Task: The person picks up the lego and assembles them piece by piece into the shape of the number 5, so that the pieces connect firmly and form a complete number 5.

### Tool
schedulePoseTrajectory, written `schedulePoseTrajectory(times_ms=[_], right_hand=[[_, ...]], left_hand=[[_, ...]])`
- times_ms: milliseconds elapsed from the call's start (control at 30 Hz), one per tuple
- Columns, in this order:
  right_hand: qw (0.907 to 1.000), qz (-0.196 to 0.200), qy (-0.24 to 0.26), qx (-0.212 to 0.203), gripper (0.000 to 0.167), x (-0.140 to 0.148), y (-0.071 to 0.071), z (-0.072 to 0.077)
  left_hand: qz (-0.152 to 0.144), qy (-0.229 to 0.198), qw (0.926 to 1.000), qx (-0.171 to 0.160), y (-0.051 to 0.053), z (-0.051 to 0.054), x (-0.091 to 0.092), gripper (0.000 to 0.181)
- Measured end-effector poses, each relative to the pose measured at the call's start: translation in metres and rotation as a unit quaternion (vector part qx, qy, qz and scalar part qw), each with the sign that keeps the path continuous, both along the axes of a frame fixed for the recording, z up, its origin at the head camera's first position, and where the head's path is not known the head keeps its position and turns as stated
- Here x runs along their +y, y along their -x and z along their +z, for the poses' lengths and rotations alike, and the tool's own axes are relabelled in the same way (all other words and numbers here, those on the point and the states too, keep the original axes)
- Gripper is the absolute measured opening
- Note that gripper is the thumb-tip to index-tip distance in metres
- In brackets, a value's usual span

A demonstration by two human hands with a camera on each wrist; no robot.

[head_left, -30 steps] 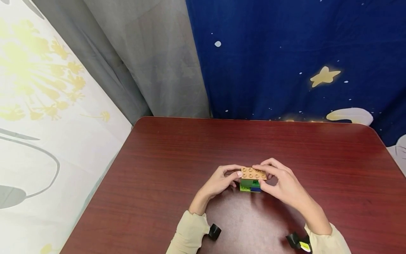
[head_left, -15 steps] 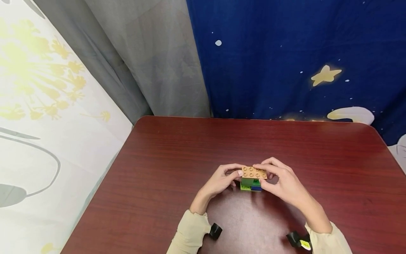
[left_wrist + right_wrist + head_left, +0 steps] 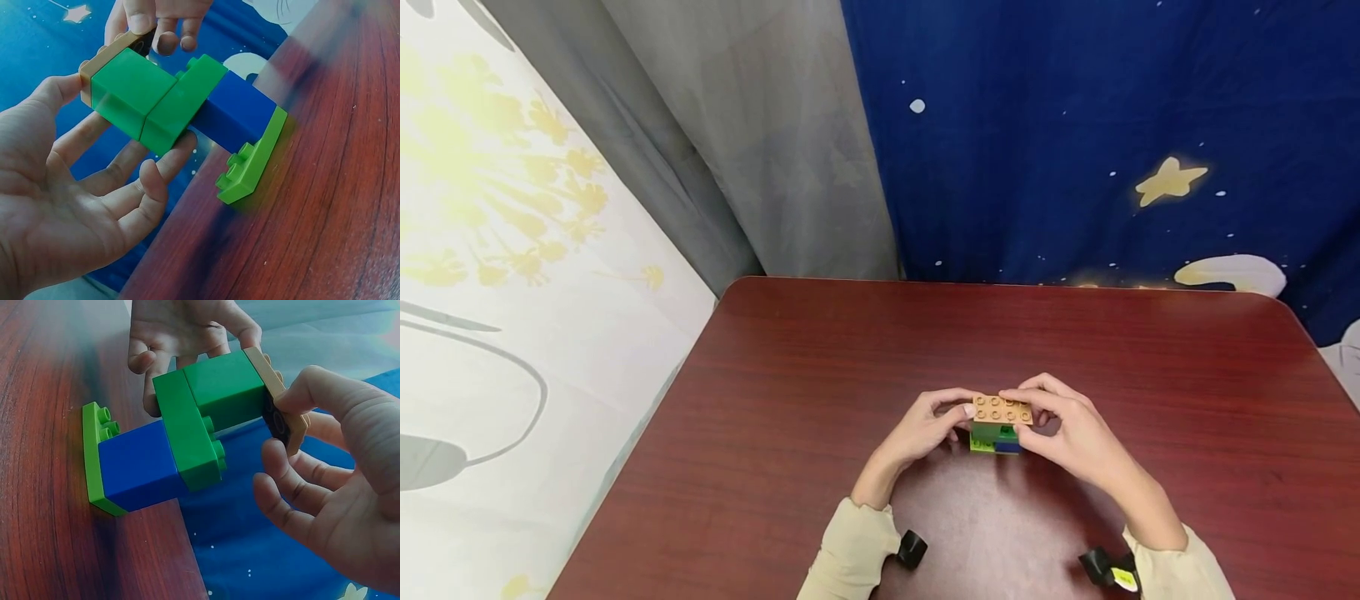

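Observation:
A short tower of toy building bricks stands on the table. At its foot is a lime green base brick (image 3: 92, 462) with a blue brick (image 3: 140, 464) on one end. Across the blue one lies a green brick (image 3: 187, 100), carrying a second green brick (image 3: 131, 87). A flat tan brick (image 3: 996, 408) tops the tower and overhangs to the right. My left hand (image 3: 925, 425) pinches the tan brick's left end, its other fingers spread beside the green bricks. My right hand (image 3: 1067, 433) pinches the overhanging right end between thumb and fingers.
The dark red wooden table (image 3: 812, 358) has rounded far corners. Behind it hang a grey curtain (image 3: 790, 150) and a blue starry curtain (image 3: 1037, 150). A black wrist device (image 3: 912, 549) sits at the left sleeve, another black device (image 3: 1097, 567) at the right.

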State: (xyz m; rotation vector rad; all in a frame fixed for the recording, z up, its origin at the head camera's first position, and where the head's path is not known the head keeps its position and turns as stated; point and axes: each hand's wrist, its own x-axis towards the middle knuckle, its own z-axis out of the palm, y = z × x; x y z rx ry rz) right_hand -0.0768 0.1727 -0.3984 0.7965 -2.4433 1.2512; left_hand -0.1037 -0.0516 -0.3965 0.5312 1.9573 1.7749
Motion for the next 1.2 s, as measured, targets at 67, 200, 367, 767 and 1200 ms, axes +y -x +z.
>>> schedulePoseTrajectory(times_ms=[67, 200, 367, 767, 1200], right_hand=[[1.0000, 0.001, 0.001, 0.000, 0.039, 0.0004, 0.0001, -0.0003], [1.0000, 0.002, 0.004, -0.001, 0.039, 0.0001, -0.0004, 0.0007], [1.0000, 0.002, 0.007, -0.004, 0.039, -0.0009, -0.0010, 0.0032], [0.9996, 0.012, 0.024, -0.011, 0.041, 0.0000, -0.0003, 0.0040], [0.9995, 0.014, 0.022, -0.016, 0.040, 0.0008, -0.0003, 0.0030]], left_hand=[[-0.002, 0.003, 1.0000, 0.001, 0.0002, 0.0009, -0.0002, 0.027], [-0.004, 0.002, 1.0000, 0.005, 0.0006, 0.0021, 0.0001, 0.027], [-0.001, -0.001, 1.0000, 0.006, 0.0009, 0.0025, 0.0008, 0.027], [0.001, 0.009, 1.0000, 0.001, 0.0003, 0.0023, 0.0016, 0.027], [0.007, 0.011, 0.9999, -0.005, -0.0006, 0.0007, 0.0003, 0.029]])
